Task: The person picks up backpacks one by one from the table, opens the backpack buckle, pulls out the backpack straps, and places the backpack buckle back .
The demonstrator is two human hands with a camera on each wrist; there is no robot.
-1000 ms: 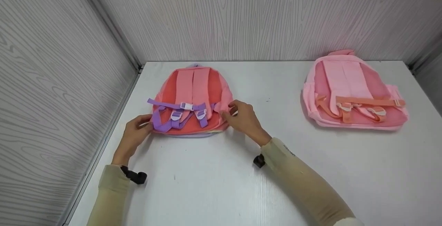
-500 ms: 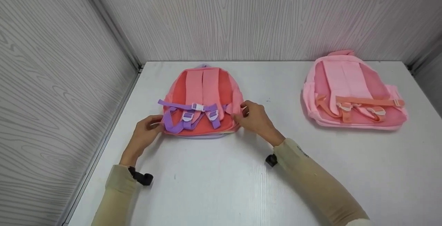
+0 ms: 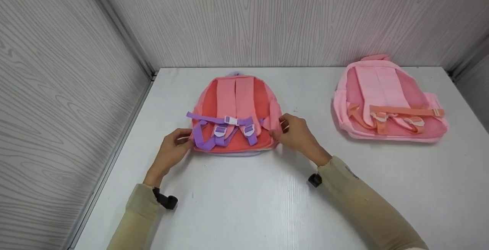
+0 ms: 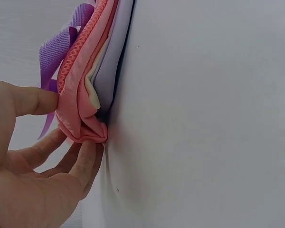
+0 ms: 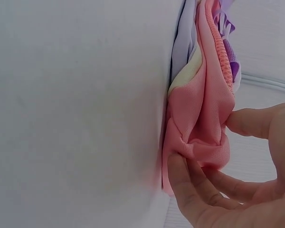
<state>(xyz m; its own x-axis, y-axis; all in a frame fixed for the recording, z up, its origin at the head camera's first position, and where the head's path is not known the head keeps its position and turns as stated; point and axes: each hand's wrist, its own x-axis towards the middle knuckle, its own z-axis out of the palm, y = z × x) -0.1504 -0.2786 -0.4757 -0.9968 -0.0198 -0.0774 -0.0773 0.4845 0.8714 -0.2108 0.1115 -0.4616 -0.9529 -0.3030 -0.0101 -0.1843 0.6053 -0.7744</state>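
A small coral-pink backpack (image 3: 244, 93) lies on the white table with its strap side up. Purple webbing straps with white buckles cross its lower half. My left hand (image 3: 173, 151) pinches its lower left side; in the left wrist view the thumb is on the upper edge and the fingers (image 4: 83, 164) are under the pink side fabric. At the opposite side my right hand (image 3: 300, 133) pinches the side pocket, thumb above and fingers (image 5: 180, 178) curled beneath. Lavender and cream cloth (image 5: 190, 66) shows along the bag's underside.
A second, light pink backpack (image 3: 382, 82) with orange straps lies strap side up at the back right of the table (image 3: 244, 196). Grey wood-grain panels (image 3: 244, 21) stand behind and to the left. A small black camera is worn on each wrist.
Both hands have moved to the right along the table, bringing the coral-pink backpack with them. The light pink backpack stays in its place.
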